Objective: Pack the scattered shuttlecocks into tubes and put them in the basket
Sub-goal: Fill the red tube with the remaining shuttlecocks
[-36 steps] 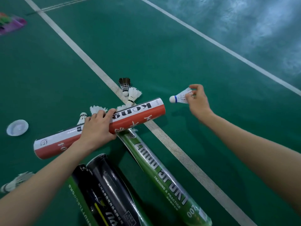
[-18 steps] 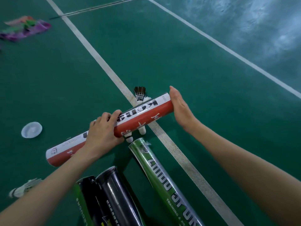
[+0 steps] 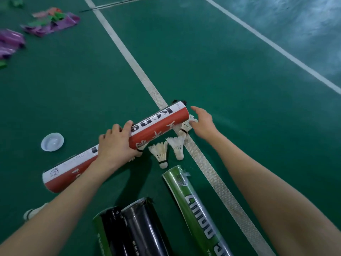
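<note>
My left hand (image 3: 114,143) grips the middle of a red-and-white shuttlecock tube (image 3: 160,124), held slanted just above the green floor. My right hand (image 3: 203,122) is beside the tube's far mouth with loose fingers, its fingertips at the feathers of a white shuttlecock (image 3: 185,127) on the white line. Two more white shuttlecocks (image 3: 160,152) (image 3: 177,146) lie below the tube. A black-feathered shuttlecock (image 3: 177,101) peeks out behind the tube's end. One more shuttlecock (image 3: 33,212) lies at the lower left, partly hidden by my left forearm. No basket is in view.
A green tube (image 3: 195,206) and two black tubes (image 3: 140,230) (image 3: 110,231) lie near my body. A white tube lid (image 3: 52,141) sits on the floor at the left. Purple and green wrappers (image 3: 51,21) are scattered at the far left.
My right hand carried a white shuttlecock to the tube's mouth, pressed against it, then drew away to the shuttlecocks on the line. My left hand kept hold of the tube.
</note>
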A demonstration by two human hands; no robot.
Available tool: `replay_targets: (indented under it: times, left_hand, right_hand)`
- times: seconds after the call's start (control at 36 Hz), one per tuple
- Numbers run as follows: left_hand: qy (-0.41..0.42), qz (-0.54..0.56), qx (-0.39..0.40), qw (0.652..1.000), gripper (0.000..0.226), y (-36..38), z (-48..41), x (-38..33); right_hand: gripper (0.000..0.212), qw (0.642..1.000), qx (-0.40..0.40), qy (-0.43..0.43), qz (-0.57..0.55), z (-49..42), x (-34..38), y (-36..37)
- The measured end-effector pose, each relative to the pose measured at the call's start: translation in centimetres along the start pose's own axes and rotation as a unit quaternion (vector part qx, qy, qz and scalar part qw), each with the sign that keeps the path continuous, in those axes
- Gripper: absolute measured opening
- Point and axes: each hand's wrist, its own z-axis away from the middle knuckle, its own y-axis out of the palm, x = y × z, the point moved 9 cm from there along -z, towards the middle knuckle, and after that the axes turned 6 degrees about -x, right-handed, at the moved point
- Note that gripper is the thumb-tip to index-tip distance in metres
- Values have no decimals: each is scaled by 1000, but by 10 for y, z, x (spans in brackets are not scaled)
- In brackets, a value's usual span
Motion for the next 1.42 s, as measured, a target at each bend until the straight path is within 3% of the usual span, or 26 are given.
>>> replay_targets:
  times: [0.08,0.25,0.5,0.83,1.08,1.19,1.31,1.42]
  left_hand:
    - [-3,11,4,1000,102,0,1,1]
    - [9,10,-3,1000,89,-3,6,1]
    - [43,5,-13,999,81,-4,24,-17]
    - [95,62,-39,993,84,-10,42,-59]
    - [95,71,-69,991,87,-17,41,-56]
    - [77,40,-51,995,84,-17,34,-41]
    - [34,-2,-30,999,81,-12,26,-15]
    - [-8,-13,0,1000,84,-1,26,11]
  right_hand:
    - [62,1000,16,12,11,-2,1,13]
    - [42,996,-49,69,-41,9,-21,1]
    - [30,965,-185,14,-183,30,-15,-97]
    - [30,965,-93,-29,-242,80,14,-103]
    - [57,951,-11,-38,-305,92,47,-77]
    - [41,943,-29,-14,-331,82,43,-64]
    - [35,965,-64,78,-242,62,5,-40]
    - [33,997,42,24,-56,64,1,-1]
